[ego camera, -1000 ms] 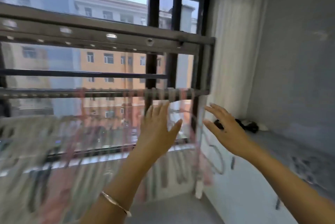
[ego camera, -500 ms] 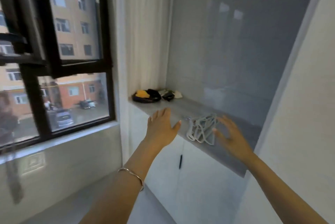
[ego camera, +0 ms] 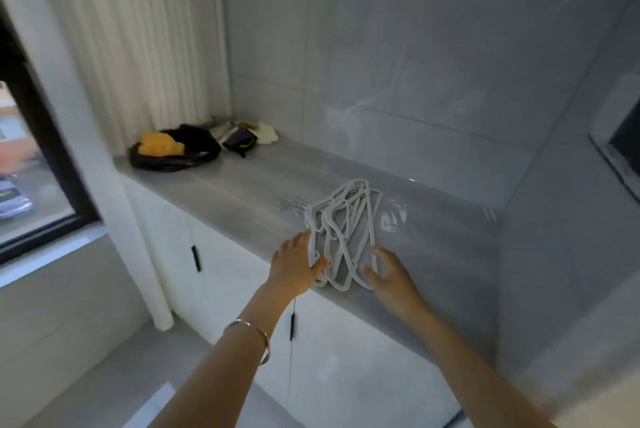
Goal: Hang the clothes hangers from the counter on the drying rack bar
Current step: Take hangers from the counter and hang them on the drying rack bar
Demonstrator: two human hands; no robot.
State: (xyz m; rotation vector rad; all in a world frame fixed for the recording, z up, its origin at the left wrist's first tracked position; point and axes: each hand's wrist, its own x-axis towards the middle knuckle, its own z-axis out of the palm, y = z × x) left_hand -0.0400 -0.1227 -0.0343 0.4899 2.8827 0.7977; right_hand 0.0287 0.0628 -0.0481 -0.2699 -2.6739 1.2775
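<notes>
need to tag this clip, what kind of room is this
Probably an enclosed laundry balcony or utility nook at home: a grey counter over white cabinets, a pile of white hangers on it, and a dark-framed window overlooking a street.

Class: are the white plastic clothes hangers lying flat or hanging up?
Lying flat: the white plastic clothes hangers rest piled on the grey counter.

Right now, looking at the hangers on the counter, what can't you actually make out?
- Head view: how many hangers there are; they overlap in a tangle.
- Whether the left hand or right hand grips them; motion blur.
- Drying rack bar: outside the frame.
- Dark pile: contents too small and blurred.
</notes>
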